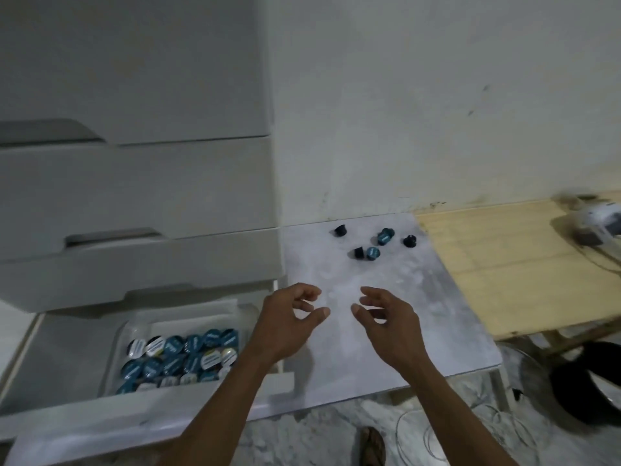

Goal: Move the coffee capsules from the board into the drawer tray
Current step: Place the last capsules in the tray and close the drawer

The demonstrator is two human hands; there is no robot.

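At the far left a white drawer unit (134, 183) is standing with its lowest drawer pulled out, and inside it a clear drawer tray (134, 326) is sitting already crowded with coffee capsules (183, 356), foil lids facing up in rows. Just right of the tray, the left hand (285, 322) is hovering over the near part of the grey board (420, 314), fingers loosely curled with the thumb apart, holding nothing. Beside it the right hand (386, 317) is hanging in the same way, half open and empty, the two thumbs pointing towards each other without touching.

Further back on the board, well apart from both hands, five loose capsules are lying near the wall: a black capsule (340, 230) at the left, a black and a teal one touching as a pair (367, 253), a teal capsule (385, 235) on its side, and a black one (409, 240) at the right. They are looking small, light and stiff-walled, likely to roll if nudged; pinching each round its body just under the rim, keeping off the thin foil lid, seems the surest hold. To the right a wooden desk (504, 270) is carrying a blurred white device (594, 223).
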